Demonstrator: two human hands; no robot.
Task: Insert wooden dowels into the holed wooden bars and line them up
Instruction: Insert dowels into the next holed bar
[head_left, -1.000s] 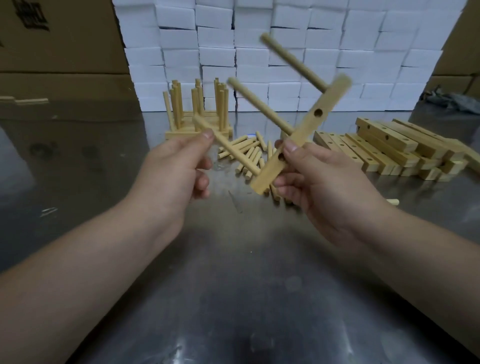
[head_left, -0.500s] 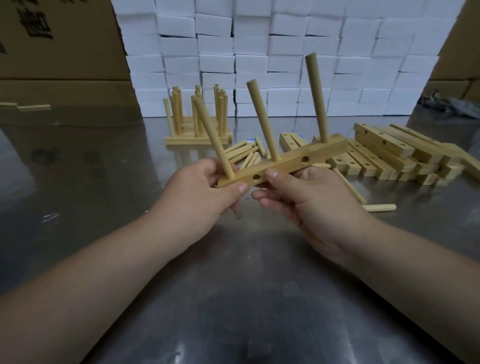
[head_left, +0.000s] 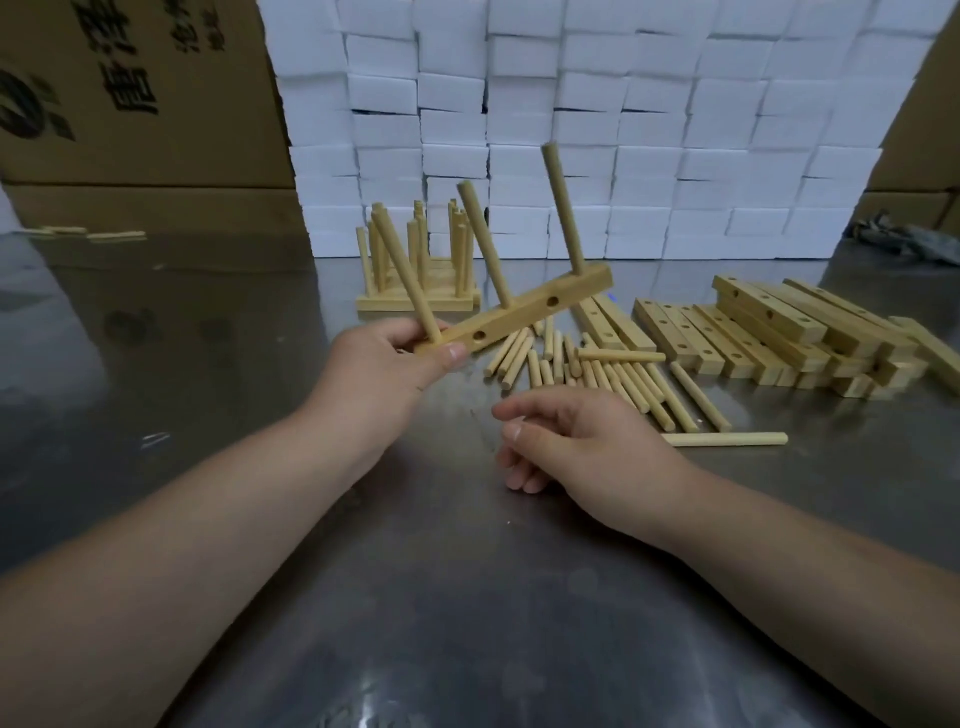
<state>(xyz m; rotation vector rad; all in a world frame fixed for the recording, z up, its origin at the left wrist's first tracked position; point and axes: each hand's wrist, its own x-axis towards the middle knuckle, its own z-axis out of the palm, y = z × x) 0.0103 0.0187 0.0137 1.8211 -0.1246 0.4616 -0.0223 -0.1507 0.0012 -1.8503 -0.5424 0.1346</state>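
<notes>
Head view: my left hand (head_left: 384, 374) clamps its grip on the near end of the holed bar (head_left: 524, 312), which has three dowels (head_left: 483, 244) standing in it; the fingers behind it are hidden. Below the bar, my right hand (head_left: 582, 441) has a loose, empty grip. On the desk (head_left: 467, 597), loose dowels (head_left: 597, 374) lie beneath the bar, spare bars (head_left: 779, 332) are right of it, and what are probably finished racks (head_left: 415, 301) sit blurred behind it.

The left forearm (head_left: 182, 545) and the right forearm (head_left: 779, 545) are bare over the desk (head_left: 467, 623), uncovered from the near desk edge up to the wrists, each broad at that edge and narrowing toward the wrist. The left grip (head_left: 384, 374) and the right grip (head_left: 587, 441), above the desk's middle, are bare too, with short, plain nails showing on both thumbs.
</notes>
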